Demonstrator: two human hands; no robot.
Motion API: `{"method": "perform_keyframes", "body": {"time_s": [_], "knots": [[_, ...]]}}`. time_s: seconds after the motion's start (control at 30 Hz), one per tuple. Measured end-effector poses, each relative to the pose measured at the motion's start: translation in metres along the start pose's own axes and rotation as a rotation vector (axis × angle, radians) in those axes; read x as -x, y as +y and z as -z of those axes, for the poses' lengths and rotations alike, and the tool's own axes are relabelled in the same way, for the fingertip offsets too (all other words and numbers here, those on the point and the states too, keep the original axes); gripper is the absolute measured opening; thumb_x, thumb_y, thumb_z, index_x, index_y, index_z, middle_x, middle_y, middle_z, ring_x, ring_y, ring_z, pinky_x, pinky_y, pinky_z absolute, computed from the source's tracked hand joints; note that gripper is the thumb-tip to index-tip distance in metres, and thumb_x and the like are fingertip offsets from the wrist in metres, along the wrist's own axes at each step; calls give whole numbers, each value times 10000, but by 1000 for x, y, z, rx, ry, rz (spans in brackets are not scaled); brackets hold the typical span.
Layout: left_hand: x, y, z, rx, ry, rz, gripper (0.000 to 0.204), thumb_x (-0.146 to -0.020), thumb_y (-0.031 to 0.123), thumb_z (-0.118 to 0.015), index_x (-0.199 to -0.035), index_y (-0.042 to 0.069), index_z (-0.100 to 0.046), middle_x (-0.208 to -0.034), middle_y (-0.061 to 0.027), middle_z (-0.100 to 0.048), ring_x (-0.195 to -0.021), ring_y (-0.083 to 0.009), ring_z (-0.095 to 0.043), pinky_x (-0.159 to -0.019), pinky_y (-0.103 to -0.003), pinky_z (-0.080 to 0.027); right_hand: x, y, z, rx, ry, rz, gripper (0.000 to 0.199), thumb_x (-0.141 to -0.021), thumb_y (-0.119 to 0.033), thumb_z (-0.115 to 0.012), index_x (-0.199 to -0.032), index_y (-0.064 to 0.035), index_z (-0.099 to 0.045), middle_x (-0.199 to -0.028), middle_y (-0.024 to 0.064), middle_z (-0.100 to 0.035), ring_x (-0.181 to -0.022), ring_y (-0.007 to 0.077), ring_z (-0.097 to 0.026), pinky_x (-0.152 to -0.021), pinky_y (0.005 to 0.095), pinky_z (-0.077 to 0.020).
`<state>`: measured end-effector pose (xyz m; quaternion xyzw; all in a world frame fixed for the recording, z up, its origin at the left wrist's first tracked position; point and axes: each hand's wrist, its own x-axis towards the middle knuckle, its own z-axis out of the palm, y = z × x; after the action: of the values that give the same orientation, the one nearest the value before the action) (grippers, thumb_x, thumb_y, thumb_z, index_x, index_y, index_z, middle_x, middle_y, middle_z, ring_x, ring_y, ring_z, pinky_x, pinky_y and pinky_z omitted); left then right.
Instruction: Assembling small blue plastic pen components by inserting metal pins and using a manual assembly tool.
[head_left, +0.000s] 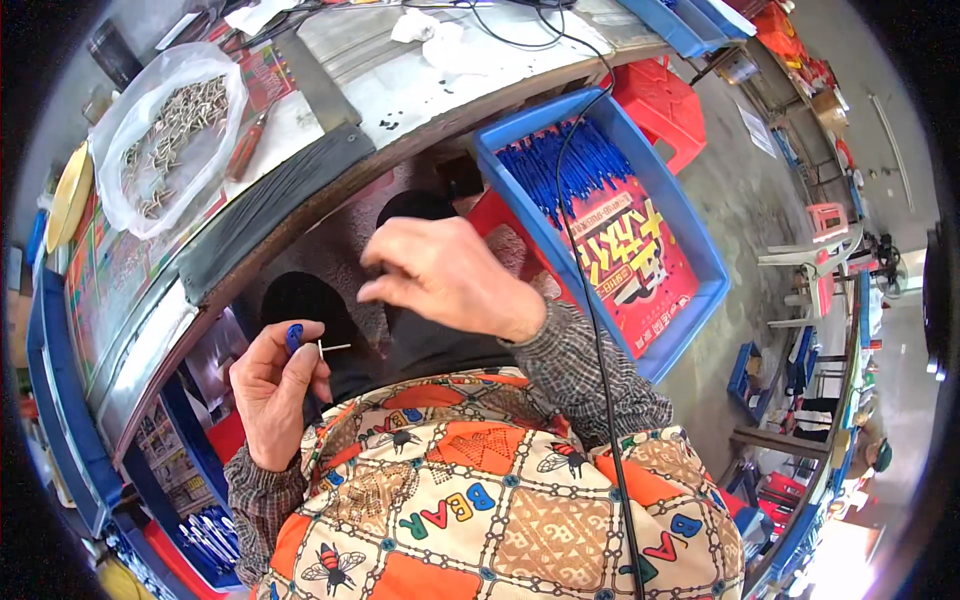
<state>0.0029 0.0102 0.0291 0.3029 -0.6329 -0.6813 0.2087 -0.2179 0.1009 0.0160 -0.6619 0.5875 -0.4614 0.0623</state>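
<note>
My left hand (276,393), at the lower left, is closed with thumb and fingers pinching a small blue plastic piece (294,338). A thin pale metal pin (335,347) sticks out sideways beside the thumb; how it joins the blue piece I cannot make out. Higher and to the right, my right hand (445,278) hangs in the air over my lap. Its fingers are bent, with a gap between thumb and forefinger, and nothing shows in it. A clear plastic bag (228,110) full of small metal pins (180,130) lies open on the bench at the upper left.
A blue crate (690,325) at my right holds rows of long blue pieces (560,165) over a red printed sheet. Behind it stands a red stool (665,105). A screwdriver (247,147) rests by the bag. A black cable (585,270) crosses the crate and my right sleeve.
</note>
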Motion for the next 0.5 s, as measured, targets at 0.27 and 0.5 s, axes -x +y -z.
{"method": "perform_keyframes", "body": {"time_s": [0.27,0.5], "knots": [[-4,-2,-8,5,-38,15,131,-932,60,-572,-1008,-28,-632,-721,-47,-622,-567,-91,-582,-531,-209,-469,24,10,98,20,116,-305,143,-791,-35,-731,-889,12,-638,-752,32,-621,-692,78,-593,-602,237,-482],[-6,-7,-9,22,-37,48,132,-930,85,-585,-999,-21,-623,-706,-55,-615,-553,-108,-578,-516,-221,-474,50,0,178,-192,328,-536,104,-841,-25,-597,-918,25,-647,-694,-7,-582,-563,34,-486,-507,181,-362]]}}
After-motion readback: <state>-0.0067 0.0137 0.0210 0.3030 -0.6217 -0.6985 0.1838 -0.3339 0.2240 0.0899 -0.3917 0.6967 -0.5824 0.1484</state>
